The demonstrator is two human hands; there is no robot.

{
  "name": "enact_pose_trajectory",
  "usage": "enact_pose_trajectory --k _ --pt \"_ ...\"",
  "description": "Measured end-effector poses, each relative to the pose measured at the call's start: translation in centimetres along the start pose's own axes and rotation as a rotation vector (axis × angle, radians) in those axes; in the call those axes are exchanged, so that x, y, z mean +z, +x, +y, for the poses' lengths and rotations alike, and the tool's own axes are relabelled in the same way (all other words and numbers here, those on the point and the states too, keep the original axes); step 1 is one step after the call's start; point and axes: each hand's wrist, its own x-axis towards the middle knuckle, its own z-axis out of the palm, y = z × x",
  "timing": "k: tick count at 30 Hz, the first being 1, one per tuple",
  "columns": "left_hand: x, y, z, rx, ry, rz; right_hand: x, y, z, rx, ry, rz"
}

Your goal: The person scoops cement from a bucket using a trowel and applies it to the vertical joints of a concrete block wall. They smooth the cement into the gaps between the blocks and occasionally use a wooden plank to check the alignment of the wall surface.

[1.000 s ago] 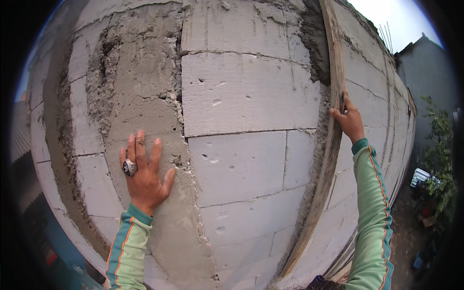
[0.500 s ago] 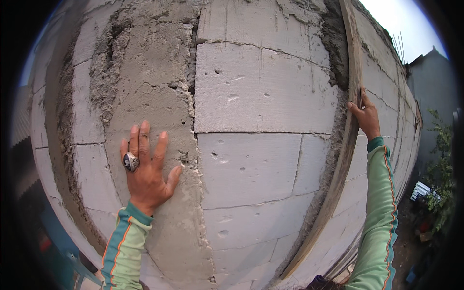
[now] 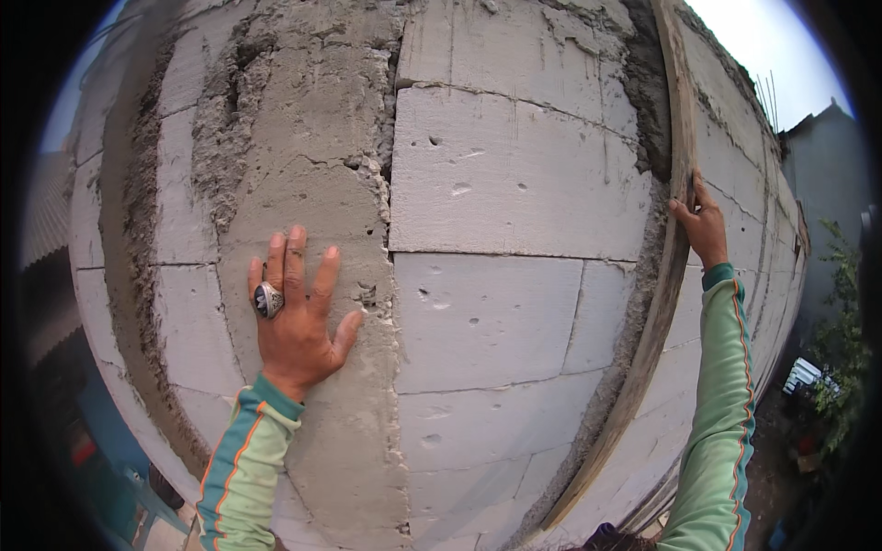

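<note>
My left hand lies flat with fingers spread on a grey concrete column set into the wall of pale blocks. A ring with a dark stone sits on one of its fingers. At the right, my right hand grips the edge of a long wooden board, its thumb on the near face and its other fingers partly behind. The board runs upright along a strip of rough mortar at the wall's right corner.
Another mortar strip runs down the wall's left part. Beyond the right corner the block wall continues away. Green plants and a grey building stand at the far right. A blue-green chair-like object is low at the left.
The view has shifted slightly, so the wall and both hands appear a little further right. My left hand stays flat on the column and my right hand keeps its grip on the board.
</note>
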Motion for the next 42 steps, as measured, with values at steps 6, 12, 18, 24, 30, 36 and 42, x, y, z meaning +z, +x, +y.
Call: enact_pose_trajectory --k 6,12,18,24,30,36,42 --pt "-0.5 -0.2 -0.5 -0.006 0.018 -0.008 5.3 -10.1 1.6 -0.167 -0.097 0.121" --pt "-0.5 0.0 -0.3 0.003 0.019 -0.015 1.0 3.3 1.8 -0.033 -0.134 0.118" --pt "-0.4 0.1 -0.2 0.000 0.016 -0.002 1.1 0.7 2.3 -0.120 -0.158 0.144" --pt "-0.5 -0.1 -0.2 -0.014 0.009 -0.009 5.7 -16.9 0.8 -0.177 -0.078 0.129" --pt "-0.5 0.1 -0.1 -0.001 -0.002 0.001 4.0 -27.7 -0.6 0.001 0.261 0.107" --pt "-0.5 0.4 0.3 0.002 0.024 -0.008 0.8 -33.1 1.7 0.099 0.246 0.177" --pt "-0.9 0.7 -0.1 0.054 0.064 0.022 2.3 -32.6 2.4 0.032 0.193 0.118"
